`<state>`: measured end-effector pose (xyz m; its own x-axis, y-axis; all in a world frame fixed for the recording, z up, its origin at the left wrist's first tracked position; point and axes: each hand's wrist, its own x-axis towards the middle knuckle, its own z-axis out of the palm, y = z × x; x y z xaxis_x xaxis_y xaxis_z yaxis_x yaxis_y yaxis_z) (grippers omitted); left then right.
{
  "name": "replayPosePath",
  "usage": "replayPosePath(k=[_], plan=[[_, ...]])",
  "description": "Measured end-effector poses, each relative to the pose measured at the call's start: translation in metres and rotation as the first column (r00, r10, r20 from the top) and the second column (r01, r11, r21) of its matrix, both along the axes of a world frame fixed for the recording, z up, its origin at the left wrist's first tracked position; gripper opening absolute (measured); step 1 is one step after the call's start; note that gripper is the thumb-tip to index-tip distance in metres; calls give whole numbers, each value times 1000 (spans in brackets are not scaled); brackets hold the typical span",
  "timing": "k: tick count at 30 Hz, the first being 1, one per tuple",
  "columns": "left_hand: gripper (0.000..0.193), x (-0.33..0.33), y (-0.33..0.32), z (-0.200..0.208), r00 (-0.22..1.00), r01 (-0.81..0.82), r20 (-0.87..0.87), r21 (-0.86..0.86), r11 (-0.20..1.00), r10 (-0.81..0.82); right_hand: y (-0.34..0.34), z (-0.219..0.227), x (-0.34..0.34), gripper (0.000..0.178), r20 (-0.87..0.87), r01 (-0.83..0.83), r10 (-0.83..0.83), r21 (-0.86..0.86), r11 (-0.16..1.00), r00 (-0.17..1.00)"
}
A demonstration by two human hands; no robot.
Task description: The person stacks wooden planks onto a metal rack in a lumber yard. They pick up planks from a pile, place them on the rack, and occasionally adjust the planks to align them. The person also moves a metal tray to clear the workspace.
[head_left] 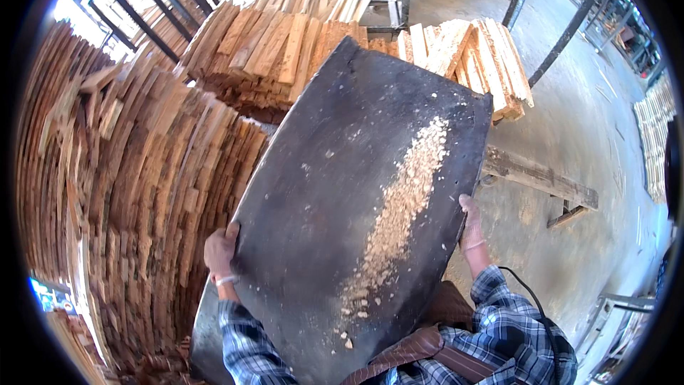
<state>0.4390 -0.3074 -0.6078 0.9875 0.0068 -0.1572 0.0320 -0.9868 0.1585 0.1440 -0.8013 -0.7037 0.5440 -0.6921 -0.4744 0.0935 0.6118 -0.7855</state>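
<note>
A large dark panel (320,142), like a sheet with a thin rim, slants across the space before my body. Along its right side runs a streak of pale wood chips (402,207), with a few loose crumbs near the lower end. My left hand (221,252) is closed around the panel's left edge, thumb on top. Gripping the opposite edge is my right hand (470,224), its fingers partly hidden under the panel. Both hands seem to wear thin pale gloves.
Tall stacks of wooden slats (142,221) rise at my left. Further piles of slats (271,43) lie beyond the panel's far edge, one bundle (491,64) at the far right corner. A wooden beam on legs (545,182) stands right, near dark metal posts (570,25).
</note>
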Motion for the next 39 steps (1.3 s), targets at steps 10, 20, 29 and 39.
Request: replayPosePath(k=[10, 20, 29, 39], plan=[[50, 5, 22, 11, 996, 83, 35, -15, 996, -82, 37, 66, 23, 34, 93, -11, 10, 15, 1000, 996], [69, -34, 19, 21, 991, -126, 43, -7, 992, 126, -11, -2, 36, 36, -54, -106, 108, 30, 994, 993], [59, -20, 7, 40, 994, -88, 68, 46, 995, 85, 10, 64, 45, 37, 42, -112, 109, 91, 989, 993], [39, -43, 27, 22, 975, -116, 206, 186, 976, 76, -5, 10, 53, 20, -33, -169, 169, -8, 986, 985]])
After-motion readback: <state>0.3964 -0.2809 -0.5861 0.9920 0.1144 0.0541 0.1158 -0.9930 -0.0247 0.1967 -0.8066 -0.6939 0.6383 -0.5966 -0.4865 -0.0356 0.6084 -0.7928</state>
